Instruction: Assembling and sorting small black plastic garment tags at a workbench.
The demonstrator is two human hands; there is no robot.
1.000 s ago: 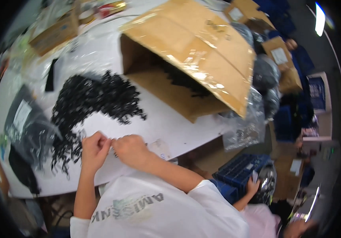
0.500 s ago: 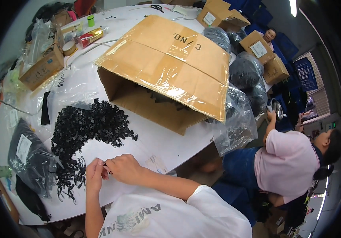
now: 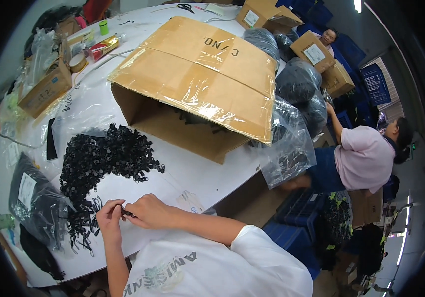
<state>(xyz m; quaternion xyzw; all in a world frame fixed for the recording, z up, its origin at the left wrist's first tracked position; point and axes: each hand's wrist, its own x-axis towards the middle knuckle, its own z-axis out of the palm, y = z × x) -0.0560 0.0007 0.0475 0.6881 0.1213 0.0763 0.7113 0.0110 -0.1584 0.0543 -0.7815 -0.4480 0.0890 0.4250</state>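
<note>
In front of my body, both hands meet over the near edge of the white table. My left hand [image 3: 109,216] pinches one end of a small black looped piece [image 3: 127,213]. My right hand [image 3: 149,211] has its fingers closed around the other end; its exact shape is partly hidden by the fingers. Just left of my left hand lies a loose bunch of black cord loops [image 3: 81,225]. Beyond it spreads a large heap of small black pieces with rings [image 3: 106,153].
A big cardboard box [image 3: 192,74] lies open toward me, with dark things inside. At left are a filled clear bag [image 3: 34,198] and a smaller carton [image 3: 46,91]. Black-filled bags [image 3: 299,81] line the far right edge. A co-worker in pink [image 3: 365,156] stands at right.
My hands have drawn slightly apart, and the left fingers have curled round the black piece. The co-worker in pink has moved farther off, uncovering blue crates. The whole view has shifted a little.
</note>
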